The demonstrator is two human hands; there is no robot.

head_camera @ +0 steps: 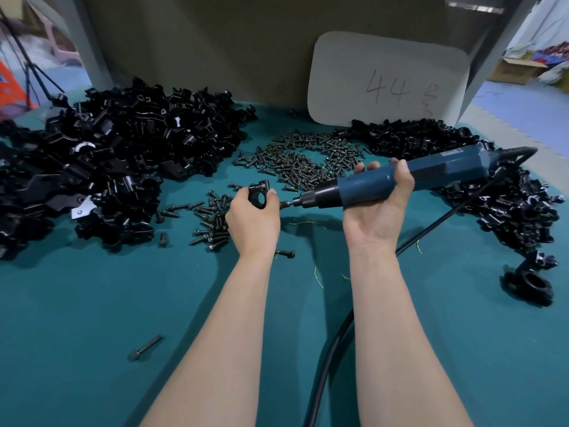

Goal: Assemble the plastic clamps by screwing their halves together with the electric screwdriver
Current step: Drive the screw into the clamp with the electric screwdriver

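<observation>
1. Black cable (326, 359) enters at the near edge between the two forearms. It runs far-right across the green table (77, 349) to the rear of the screwdriver (400, 177).
2. One loose bolt (144, 348) lies alone at the near left.
3. At the middle of the table the left hand (252, 220) grips the clamp (258, 195). Thumb and fingers curl round it, and its round hole faces the camera.
4. The right hand (378, 211), palm up, holds the blue screwdriver with fingers wrapped over the barrel. The tool lies almost level and points left. Its bit reaches the clamp's right side, but the left fingers hide the contact.
5. A big pile of black clamp halves (107, 155) fills the far left. A heap of screws (301, 158) lies far centre, with a smaller scatter just left of the left hand.
6. Another pile of black parts (508, 204) sits on the right, with one separate clamp (529, 285) nearer.
7. A grey card (388, 78) marked 44 stands at the far side.
</observation>
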